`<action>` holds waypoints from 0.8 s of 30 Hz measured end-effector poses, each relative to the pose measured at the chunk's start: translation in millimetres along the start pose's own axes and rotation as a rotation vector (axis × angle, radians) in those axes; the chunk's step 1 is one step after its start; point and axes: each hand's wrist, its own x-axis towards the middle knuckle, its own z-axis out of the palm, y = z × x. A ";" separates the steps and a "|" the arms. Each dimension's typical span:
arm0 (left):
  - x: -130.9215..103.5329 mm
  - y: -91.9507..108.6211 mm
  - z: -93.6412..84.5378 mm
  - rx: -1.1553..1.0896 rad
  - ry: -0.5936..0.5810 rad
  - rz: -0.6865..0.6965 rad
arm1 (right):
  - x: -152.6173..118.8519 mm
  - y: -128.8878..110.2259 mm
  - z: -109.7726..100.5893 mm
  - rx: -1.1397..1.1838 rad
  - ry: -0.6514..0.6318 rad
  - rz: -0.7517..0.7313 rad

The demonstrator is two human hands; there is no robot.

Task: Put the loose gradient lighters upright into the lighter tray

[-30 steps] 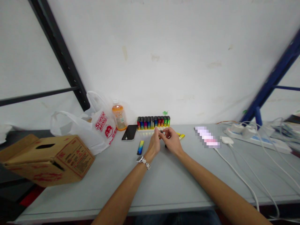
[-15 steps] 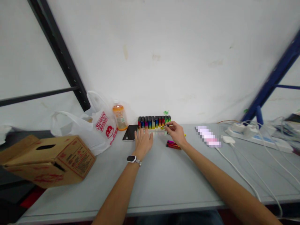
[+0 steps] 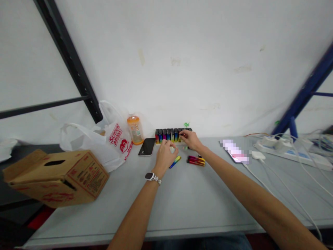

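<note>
Colourful lighters with black tops stand upright in a packed block (image 3: pixel 164 135) against the wall. My right hand (image 3: pixel 190 139) is at the right part of the block, its fingers pinched at the lighters' tops; what they grip is too small to make out. My left hand (image 3: pixel 166 154), with a watch on its wrist, hovers in front of the block, thumb and forefinger curled toward each other. Beside it a yellow-and-blue lighter (image 3: pixel 175 162) lies on the table. Several red and yellow lighters (image 3: pixel 195 160) lie together below my right hand.
A dark phone (image 3: pixel 147 147), an orange-capped-looking bottle (image 3: pixel 135 131), a white plastic bag (image 3: pixel 114 146) and a cardboard box (image 3: pixel 88 173) stand or lie on the left. To the right are a lit phone (image 3: pixel 234 151), a white charger (image 3: pixel 258 155), cables and a power strip (image 3: pixel 299 153).
My left hand has moved right and curled its fingers, off the block's front. A yellow-and-blue lighter now shows on the table beside it. My right hand has moved to the block's tops.
</note>
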 end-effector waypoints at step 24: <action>5.6 -12.9 6.4 -0.198 -0.093 0.002 | 3.6 -4.9 -19.2 -0.460 -0.198 -0.030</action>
